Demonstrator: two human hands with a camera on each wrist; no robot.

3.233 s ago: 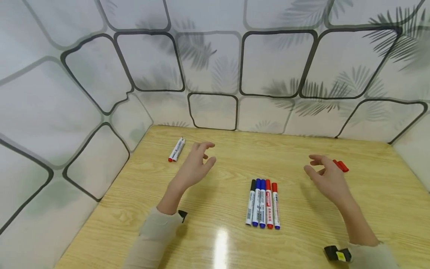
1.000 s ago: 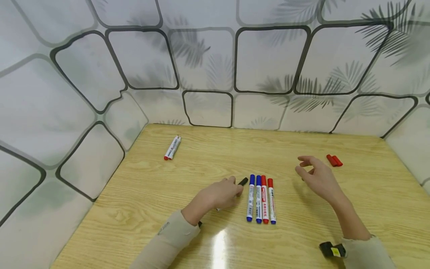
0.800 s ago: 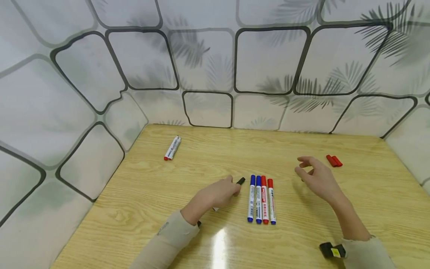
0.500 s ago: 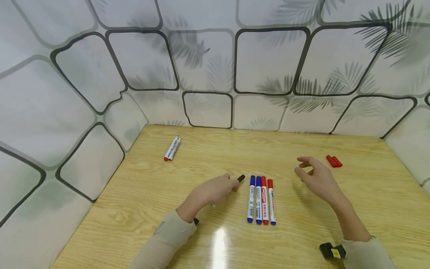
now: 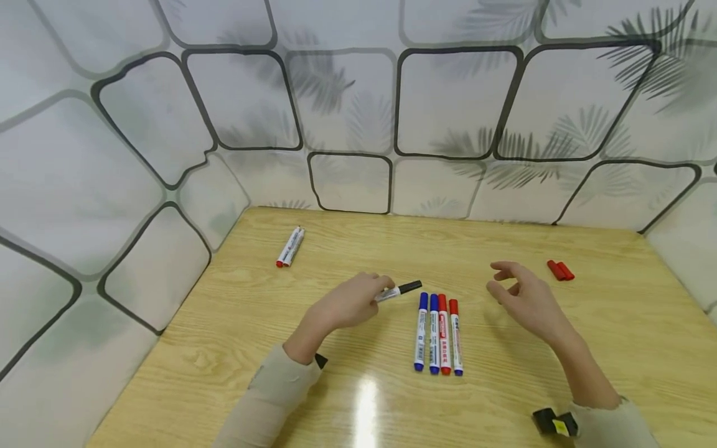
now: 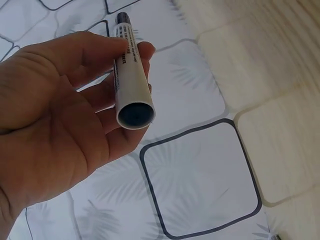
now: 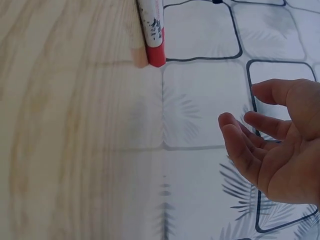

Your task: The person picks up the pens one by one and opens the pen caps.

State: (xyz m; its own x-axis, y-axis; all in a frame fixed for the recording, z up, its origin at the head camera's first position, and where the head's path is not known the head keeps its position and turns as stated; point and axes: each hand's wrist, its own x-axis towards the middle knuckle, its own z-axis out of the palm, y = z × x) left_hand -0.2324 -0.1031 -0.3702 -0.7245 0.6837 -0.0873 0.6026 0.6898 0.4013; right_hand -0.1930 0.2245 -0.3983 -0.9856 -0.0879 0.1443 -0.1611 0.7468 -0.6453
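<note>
My left hand pinches a white whiteboard marker with a black cap, raised over the table and pointing right. In the left wrist view the thumb and fingers grip the marker by its barrel, its hollow-looking dark end facing the camera. Just right of it on the table lies a row: two blue-capped markers and two red-capped markers, side by side. Over the table to the right hovers my right hand, fingers loosely bent around nothing. The right wrist view also has this hand holding nothing.
Two white markers with red ends, seemingly uncapped, lie together at the back left. Two red caps lie beyond my right hand. The wood-grain table meets a patterned wall covering at the back and left.
My left hand has come from the back left, taken the black-capped marker off the row's left end, then moved it up and back, turning it more sideways. The right hand has barely moved.
</note>
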